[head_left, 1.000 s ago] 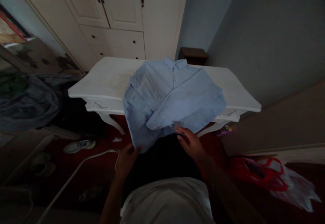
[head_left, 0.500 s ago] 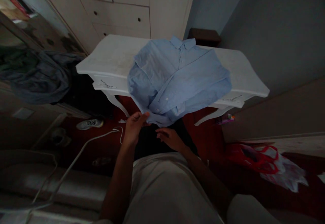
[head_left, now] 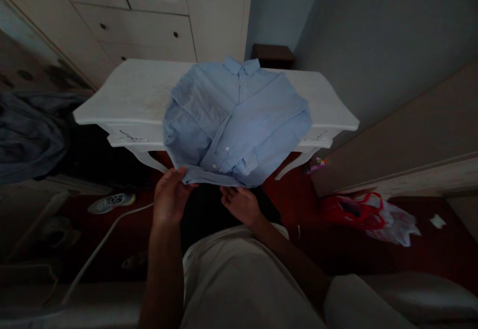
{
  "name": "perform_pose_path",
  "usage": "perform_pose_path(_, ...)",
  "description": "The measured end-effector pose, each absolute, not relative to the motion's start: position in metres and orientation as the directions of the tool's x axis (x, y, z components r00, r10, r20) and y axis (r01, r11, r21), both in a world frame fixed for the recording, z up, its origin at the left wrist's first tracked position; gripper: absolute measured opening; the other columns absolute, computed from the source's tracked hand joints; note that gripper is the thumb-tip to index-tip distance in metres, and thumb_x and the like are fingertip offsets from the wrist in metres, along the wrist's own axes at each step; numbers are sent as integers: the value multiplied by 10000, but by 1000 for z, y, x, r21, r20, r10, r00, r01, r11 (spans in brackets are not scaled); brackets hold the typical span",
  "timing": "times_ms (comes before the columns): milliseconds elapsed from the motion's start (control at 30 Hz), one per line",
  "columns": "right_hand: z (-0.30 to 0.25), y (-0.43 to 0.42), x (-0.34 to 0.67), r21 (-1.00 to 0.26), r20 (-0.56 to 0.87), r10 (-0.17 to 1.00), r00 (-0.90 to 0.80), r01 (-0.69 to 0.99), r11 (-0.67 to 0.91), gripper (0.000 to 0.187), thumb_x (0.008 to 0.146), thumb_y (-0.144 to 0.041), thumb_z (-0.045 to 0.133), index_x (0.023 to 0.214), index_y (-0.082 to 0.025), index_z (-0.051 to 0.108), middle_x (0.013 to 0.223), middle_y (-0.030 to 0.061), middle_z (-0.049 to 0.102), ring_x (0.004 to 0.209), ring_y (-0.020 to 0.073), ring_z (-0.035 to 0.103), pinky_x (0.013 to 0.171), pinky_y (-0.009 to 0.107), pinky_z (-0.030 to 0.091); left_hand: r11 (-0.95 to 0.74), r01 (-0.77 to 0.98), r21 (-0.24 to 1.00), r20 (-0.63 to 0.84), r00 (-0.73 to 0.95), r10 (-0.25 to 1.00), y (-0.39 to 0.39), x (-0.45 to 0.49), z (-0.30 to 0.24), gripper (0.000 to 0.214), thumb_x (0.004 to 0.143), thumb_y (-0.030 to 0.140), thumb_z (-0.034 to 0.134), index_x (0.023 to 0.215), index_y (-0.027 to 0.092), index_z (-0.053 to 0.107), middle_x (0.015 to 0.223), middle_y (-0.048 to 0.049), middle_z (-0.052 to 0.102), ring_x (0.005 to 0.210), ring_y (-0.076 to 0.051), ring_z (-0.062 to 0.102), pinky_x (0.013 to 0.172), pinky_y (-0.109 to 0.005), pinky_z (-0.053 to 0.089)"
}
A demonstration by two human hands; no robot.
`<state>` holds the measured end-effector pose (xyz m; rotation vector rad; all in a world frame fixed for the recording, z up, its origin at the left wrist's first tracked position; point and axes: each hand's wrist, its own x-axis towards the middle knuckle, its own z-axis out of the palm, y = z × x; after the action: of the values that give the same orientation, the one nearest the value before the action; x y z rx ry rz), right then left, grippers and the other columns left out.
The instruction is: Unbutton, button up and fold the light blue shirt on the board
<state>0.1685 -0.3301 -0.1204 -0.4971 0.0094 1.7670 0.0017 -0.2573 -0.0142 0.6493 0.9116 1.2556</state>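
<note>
A light blue button-up shirt (head_left: 239,120) lies face up on a white table (head_left: 123,90), collar at the far side, sleeves folded across the chest, its hem hanging over the near edge. My left hand (head_left: 170,197) pinches the hem at its left corner, fingers closed on the cloth. My right hand (head_left: 241,204) is under the hem near its middle, fingers curled up against the fabric and gripping it.
A white wardrobe with drawers (head_left: 149,15) stands behind the table. A dark heap of cloth (head_left: 30,135) lies at the left. A shoe (head_left: 110,202) and a white cable (head_left: 108,234) are on the red floor. A red and white bag (head_left: 369,214) lies at the right.
My left hand rose from below the shirt's lower corner to grip the hem. My right hand moved left from the sleeve cuff to the hem's middle. The hanging hem has been lifted.
</note>
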Motion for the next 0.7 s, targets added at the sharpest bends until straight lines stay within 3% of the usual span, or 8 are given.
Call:
perform_pose_path(200, -123, -340, 201, -182, -433, 901, -6, -979, -94, 201, 832, -429, 578, 840, -235, 632, 885, 6, 725, 931, 197, 660, 891, 400, 510, 152, -583, 798, -226, -56, 973, -261, -4, -5, 218, 610, 253, 762, 746, 145, 630, 781, -17, 677, 714, -135, 616, 652, -243, 523)
perform_pose_path(400, -148, -343, 253, -310, -689, 669, 279, -948, 76, 195, 871, -404, 548, 812, -225, 598, 764, 5, 686, 740, 145, 664, 674, 279, 563, 174, -505, 846, -321, -222, 921, -271, -29, -24, 255, 523, 247, 784, 656, 164, 583, 621, 47, 609, 587, -98, 547, 540, -197, 448)
perform_pose_path(500, -163, -342, 276, -372, -738, 590, 327, -927, 49, 208, 880, -386, 565, 760, -216, 563, 670, -8, 651, 615, 120, 639, 585, 238, 552, 265, -427, 864, -395, -252, 883, -277, -41, -39, 273, 514, 265, 787, 693, 183, 598, 629, 62, 599, 571, -97, 527, 503, -193, 416)
perform_pose_path(633, -177, -339, 295, -426, -729, 611, 307, -903, -54, 307, 808, -390, 688, 671, -206, 484, 502, -63, 550, 419, 80, 529, 399, 179, 428, 354, -372, 858, -462, -256, 849, -281, -48, -50, 304, 492, 276, 789, 705, 191, 590, 660, 59, 603, 587, -106, 531, 523, -208, 430)
perform_pose_path(700, -182, -336, 299, -440, -732, 606, 310, -895, -75, 322, 762, -348, 739, 664, -202, 470, 460, -79, 515, 376, 70, 488, 353, 165, 369, 341, -294, 893, -419, -261, 870, -282, -49, -52, 286, 509, 311, 761, 696, 191, 581, 664, 48, 597, 596, -118, 536, 529, -222, 435)
